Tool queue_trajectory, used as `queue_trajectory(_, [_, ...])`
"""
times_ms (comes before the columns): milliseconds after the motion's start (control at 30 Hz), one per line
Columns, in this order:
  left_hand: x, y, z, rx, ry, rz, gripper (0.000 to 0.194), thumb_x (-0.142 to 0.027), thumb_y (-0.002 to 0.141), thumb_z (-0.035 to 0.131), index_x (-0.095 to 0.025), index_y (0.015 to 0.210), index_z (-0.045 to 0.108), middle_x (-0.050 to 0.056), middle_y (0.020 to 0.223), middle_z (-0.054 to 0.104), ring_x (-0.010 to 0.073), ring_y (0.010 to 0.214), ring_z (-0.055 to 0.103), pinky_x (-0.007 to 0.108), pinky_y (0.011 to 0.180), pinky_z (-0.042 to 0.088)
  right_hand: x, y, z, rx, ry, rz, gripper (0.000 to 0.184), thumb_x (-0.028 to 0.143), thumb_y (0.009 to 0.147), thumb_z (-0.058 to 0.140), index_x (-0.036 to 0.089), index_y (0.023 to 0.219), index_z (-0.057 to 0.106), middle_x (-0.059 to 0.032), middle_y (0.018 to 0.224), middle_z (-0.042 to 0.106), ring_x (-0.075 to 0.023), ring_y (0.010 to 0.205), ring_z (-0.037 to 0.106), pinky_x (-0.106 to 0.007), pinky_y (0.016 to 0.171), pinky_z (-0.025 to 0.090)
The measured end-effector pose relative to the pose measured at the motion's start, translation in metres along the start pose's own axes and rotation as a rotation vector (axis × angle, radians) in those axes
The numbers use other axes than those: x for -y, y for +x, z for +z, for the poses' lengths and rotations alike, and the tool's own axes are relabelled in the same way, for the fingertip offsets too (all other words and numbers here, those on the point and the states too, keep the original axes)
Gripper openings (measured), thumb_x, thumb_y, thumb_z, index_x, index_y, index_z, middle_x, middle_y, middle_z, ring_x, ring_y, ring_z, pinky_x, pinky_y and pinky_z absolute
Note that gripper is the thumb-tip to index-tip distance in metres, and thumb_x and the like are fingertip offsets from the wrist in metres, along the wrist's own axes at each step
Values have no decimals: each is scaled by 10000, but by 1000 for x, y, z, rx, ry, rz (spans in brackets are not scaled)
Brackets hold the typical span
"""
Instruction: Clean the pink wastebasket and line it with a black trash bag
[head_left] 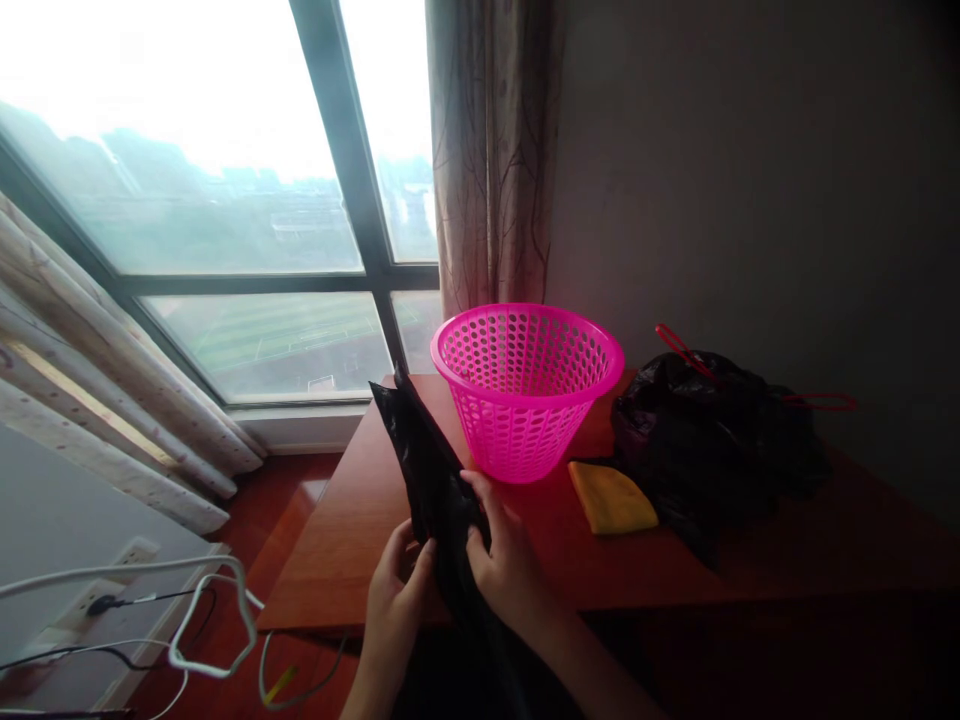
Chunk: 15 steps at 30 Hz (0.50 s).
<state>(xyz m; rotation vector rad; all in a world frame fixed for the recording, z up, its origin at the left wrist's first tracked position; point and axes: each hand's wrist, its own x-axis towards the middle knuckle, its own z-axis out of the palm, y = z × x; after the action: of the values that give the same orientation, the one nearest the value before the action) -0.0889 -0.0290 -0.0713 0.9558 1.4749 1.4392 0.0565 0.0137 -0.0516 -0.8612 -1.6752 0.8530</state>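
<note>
Left curtain: well left of our left fingers [421,570], the pale curtain [150,420] hangs above looping white cables [246,610]; snagging these could jerk our hold.
Window: beyond the left fingers, the window [225,220] looks out on a playing field [292,335]; its glare leaves the room's right side dim.
Worktop: reddish wood, the worktop [337,560] lies ahead of the fingers and runs far to their right.
Left fingers: we pinch the left edge of the black bag [442,500] here.
Black bag: between both sets of fingers, its top points ahead and its lower end hangs towards us; opposing pulls could tear the thin plastic, and a loose pinch could let it slide off the near edge.
Right fingers: we grip the bag's right edge with the right fingers [486,497]; a forward swing could knock the basket.
Pink basket: just ahead of the right fingers, the basket [525,397] stands upright before the second curtain [495,150].
Yellow cloth: right of the right fingers, the folded cloth [611,498] lies flat.
Dark bundle: farthest right of the fingers, a crumpled bundle [712,430] with red drawstrings [682,350] sits near the grey wall [750,200].
</note>
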Motion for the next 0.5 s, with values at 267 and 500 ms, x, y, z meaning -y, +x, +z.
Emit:
queue_trajectory(267, [3,-1,-2,-74,24,44,410,-407,711,762,-178,1045,703,74,1029,753,297,981,686,345,863,539,17,-5,-3,137,-207,93,322,257,894,589,188,1203,648,-107,1085,681,-253,992,675,-379,907,548])
queue_trajectory(500, [12,-23,9,-123,-60,90,412,-377,725,741,-217,1102,695,57,1152,730,308,1106,646,356,962,506,35,-11,3,217,-427,80,487,358,867,643,156,1307,585,-142,1116,661,-311,1005,655,-420,874,537])
